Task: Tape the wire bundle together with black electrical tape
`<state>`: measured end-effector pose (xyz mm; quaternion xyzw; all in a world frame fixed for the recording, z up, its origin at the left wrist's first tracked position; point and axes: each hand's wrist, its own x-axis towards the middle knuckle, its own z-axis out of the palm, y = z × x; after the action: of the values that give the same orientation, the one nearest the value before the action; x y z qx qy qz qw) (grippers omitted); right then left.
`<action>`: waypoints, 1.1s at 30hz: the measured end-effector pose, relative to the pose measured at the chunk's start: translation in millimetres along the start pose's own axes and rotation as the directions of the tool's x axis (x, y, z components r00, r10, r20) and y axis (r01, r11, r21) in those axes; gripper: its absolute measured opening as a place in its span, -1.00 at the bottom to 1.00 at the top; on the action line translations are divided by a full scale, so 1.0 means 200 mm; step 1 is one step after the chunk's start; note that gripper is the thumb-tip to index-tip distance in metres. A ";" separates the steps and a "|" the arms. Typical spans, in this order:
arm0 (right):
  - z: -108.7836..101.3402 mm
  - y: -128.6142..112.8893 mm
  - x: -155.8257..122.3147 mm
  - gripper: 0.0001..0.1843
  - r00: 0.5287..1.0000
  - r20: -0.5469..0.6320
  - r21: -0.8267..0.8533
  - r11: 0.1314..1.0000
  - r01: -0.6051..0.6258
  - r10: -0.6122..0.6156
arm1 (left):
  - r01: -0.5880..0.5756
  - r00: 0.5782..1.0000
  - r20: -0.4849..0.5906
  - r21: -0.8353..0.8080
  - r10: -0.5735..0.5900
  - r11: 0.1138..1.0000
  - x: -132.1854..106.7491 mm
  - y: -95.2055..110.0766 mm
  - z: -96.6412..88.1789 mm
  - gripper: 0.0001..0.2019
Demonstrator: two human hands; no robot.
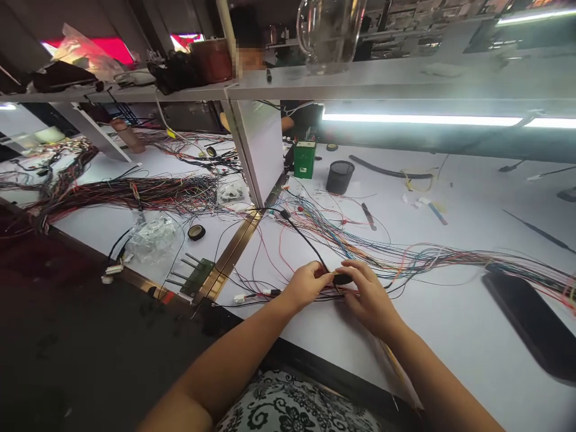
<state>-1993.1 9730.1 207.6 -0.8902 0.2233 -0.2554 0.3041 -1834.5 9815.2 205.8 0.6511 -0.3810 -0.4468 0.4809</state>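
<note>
Left hand: pinched a black cable between thumb and finger.
Right hand: gripped a black roll, just beside the left one.
Wire bundle: lay on the desk, right of both hands.

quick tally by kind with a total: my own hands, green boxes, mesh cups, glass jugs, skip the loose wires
Hands: 2, left hand and right hand
Green box: 1
Mesh cup: 1
Glass jug: 1
Total: 5
</note>
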 end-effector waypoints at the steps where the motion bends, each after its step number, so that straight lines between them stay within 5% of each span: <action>1: -0.02 -0.02 0.00 -0.50 0.996 0.061 -0.044 0.997 0.064 -0.062 | 0.000 1.000 -0.011 0.022 0.000 1.000 0.00 0.00 0.00 -0.71; 3: -0.04 -0.06 0.01 -0.61 0.984 0.153 -0.122 0.987 0.108 -0.089 | 0.006 0.999 -0.040 0.038 -0.004 0.999 0.00 -0.01 0.00 -0.71; 6: -0.03 -0.07 0.05 -0.76 0.978 0.203 -0.274 0.962 0.020 0.037 | 0.009 0.998 -0.066 -0.064 -0.013 0.998 -0.01 -0.04 0.02 -0.74; 12: -0.07 -0.09 0.17 -0.74 0.877 0.428 -0.420 0.907 -0.021 0.219 | 0.037 0.999 -0.024 -0.194 -0.042 0.980 -0.01 -0.08 0.03 -0.78; 15: -0.07 -0.09 0.18 -0.72 0.874 0.434 -0.433 0.901 -0.010 0.219 | 0.029 1.000 0.013 -0.177 -0.028 0.984 0.01 -0.08 0.02 -0.80; 17: -0.04 -0.10 0.16 -0.72 0.928 0.337 -0.486 0.873 0.025 0.161 | 0.015 1.000 0.003 -0.153 -0.015 0.988 0.02 -0.08 0.01 -0.81; 20: 0.01 -0.20 0.10 -0.70 0.979 0.181 -0.507 0.845 0.171 -0.090 | 0.025 0.999 -0.033 -0.102 -0.029 0.994 0.04 -0.08 -0.01 -0.82; 25: -0.04 -0.43 0.01 -0.77 0.915 0.129 -0.234 0.885 0.403 -0.383 | 0.017 0.999 -0.032 -0.075 -0.020 0.997 0.05 -0.08 -0.02 -0.78; 29: -0.15 -0.22 -0.11 -0.70 0.962 0.165 -0.352 0.898 0.264 -0.218 | -0.009 0.999 -0.040 -0.164 0.002 0.986 0.03 -0.06 -0.02 -0.64; 33: -0.27 0.14 -0.27 -0.53 0.992 0.107 -0.633 0.774 0.022 0.059 | -0.023 0.998 -0.060 -0.328 0.003 0.944 -0.01 -0.06 -0.02 -0.50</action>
<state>-2073.2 9717.6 209.0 -0.9521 0.2860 -0.1081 0.0026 -1830.6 9820.0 196.0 0.5722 -0.2914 -0.4817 0.5964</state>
